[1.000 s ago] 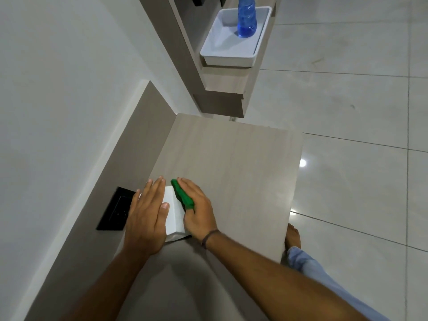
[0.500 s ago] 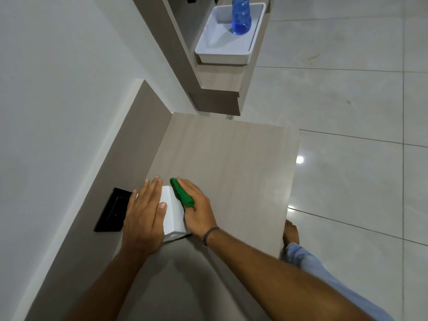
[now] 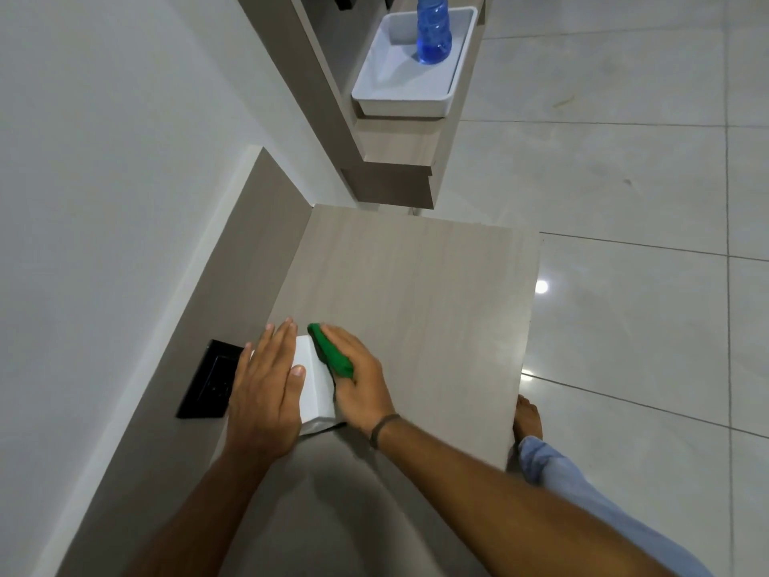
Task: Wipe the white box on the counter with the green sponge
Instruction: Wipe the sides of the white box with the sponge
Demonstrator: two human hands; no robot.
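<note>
A small white box [image 3: 315, 385] stands on the wooden counter [image 3: 416, 293], near its left side. My left hand [image 3: 264, 389] lies flat on top of the box, fingers together, covering most of its lid. My right hand [image 3: 360, 381] presses a green sponge [image 3: 331, 355] against the box's right side. Only a strip of the sponge shows above my fingers; the rest is hidden under my palm.
A black socket plate [image 3: 210, 378] is set in the low back panel left of the box. Beyond the counter a shelf holds a white tray [image 3: 399, 102] with a blue bottle [image 3: 433, 31]. My bare foot [image 3: 527, 418] is on the tiled floor at right.
Both hands, box and sponge keep almost the same pose; the camera view shifted slightly.
</note>
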